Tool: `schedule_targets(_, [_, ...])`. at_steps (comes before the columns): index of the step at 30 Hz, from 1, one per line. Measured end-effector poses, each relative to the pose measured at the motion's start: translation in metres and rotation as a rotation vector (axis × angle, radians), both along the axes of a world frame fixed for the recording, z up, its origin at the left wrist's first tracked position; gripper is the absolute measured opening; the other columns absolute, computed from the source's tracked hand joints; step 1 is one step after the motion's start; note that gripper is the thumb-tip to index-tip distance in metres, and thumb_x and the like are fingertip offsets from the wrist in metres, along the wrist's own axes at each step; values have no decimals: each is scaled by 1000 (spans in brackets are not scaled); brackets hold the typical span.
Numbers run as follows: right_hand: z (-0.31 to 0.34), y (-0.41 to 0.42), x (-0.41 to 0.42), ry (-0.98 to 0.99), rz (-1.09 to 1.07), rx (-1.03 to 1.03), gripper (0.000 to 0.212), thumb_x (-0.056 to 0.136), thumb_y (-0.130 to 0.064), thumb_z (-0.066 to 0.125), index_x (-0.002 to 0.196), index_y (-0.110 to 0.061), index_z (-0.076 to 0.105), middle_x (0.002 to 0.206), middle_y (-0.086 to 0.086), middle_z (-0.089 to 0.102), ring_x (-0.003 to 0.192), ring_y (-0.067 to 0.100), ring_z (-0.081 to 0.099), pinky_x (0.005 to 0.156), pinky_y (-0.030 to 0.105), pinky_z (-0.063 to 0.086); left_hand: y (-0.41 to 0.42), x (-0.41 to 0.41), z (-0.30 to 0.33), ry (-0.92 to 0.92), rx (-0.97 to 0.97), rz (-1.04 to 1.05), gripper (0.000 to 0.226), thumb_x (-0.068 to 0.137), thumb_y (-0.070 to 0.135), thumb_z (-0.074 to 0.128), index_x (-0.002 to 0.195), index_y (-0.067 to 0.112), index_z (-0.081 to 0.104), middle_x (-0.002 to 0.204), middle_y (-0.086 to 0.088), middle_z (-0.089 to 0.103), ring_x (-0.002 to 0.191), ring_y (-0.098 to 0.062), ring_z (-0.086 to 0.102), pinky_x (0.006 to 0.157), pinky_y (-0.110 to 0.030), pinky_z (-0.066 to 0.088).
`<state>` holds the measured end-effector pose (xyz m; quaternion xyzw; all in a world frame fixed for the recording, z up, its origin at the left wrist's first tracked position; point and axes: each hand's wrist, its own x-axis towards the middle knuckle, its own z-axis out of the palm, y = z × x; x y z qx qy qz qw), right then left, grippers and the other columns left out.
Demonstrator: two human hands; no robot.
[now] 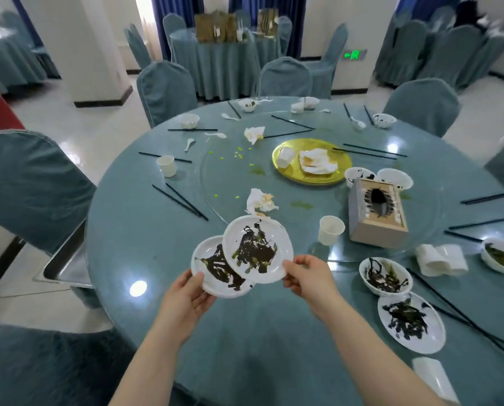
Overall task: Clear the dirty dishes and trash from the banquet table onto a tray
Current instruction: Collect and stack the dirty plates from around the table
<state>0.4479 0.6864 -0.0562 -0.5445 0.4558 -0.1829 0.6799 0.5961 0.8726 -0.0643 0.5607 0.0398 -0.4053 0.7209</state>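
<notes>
My left hand [188, 297] grips a white plate smeared with dark sauce [215, 271] by its near rim. My right hand [306, 276] pinches the rim of a second dirty white plate [258, 249], which overlaps the first one from above. Both plates hover over the near edge of the round blue table [145, 230]. A steel tray [66, 262] sits on a chair at the table's left edge, partly hidden by the tablecloth. More dirty dishes lie at the right: a bowl [385, 276] and a plate [410, 322].
A gold platter [312, 175] with a cup and napkins lies on the glass turntable. A tissue box [376, 213], paper cups [330, 230], crumpled napkins [259, 202], black chopsticks [180, 200], spoons and small bowls are scattered around. Covered chairs ring the table.
</notes>
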Motion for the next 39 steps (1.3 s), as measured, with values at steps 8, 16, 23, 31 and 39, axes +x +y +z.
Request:
schedule_targets(8, [4,14,-36,-32,-96,-87,32,94,-7,48,97,-38,58,85,-1,68,65,16,62,51,24,53,-49,-38,16,-64,-50,-331,26,96,21,53,120,15,59,94,-6,74,77,-19,71,65,-30,57])
schedule_targets(16, [7,-1,-80,-116,-185,-7,31,90,0,55,100,-26,68,88,6,74,66,14,62,58,23,54,-91,-58,31,-160,35,-487,28,93,21,59,120,14,56,97,-8,75,80,-22,71,67,-30,58])
schedule_targets(23, [-25,-28,-135,-105,-439,287,13,94,-17,58,99,-6,62,78,11,70,60,18,63,53,23,47,-101,-69,13,-61,59,-400,19,93,11,56,111,12,62,88,-6,75,70,-16,70,59,-26,57])
schedule_targets(31, [-81,-60,-150,-267,-752,759,38,101,-27,44,130,-2,44,93,17,59,72,25,55,36,19,48,-83,-69,0,-34,67,-359,17,92,10,57,107,14,63,86,-6,75,69,-16,70,63,-27,59])
schedule_targets(39, [-102,-80,-154,-244,-907,804,28,103,-16,25,85,-9,45,78,7,57,44,22,62,34,14,43,-64,-62,0,-37,78,-284,19,91,12,57,109,16,64,87,-6,75,70,-17,70,64,-28,58])
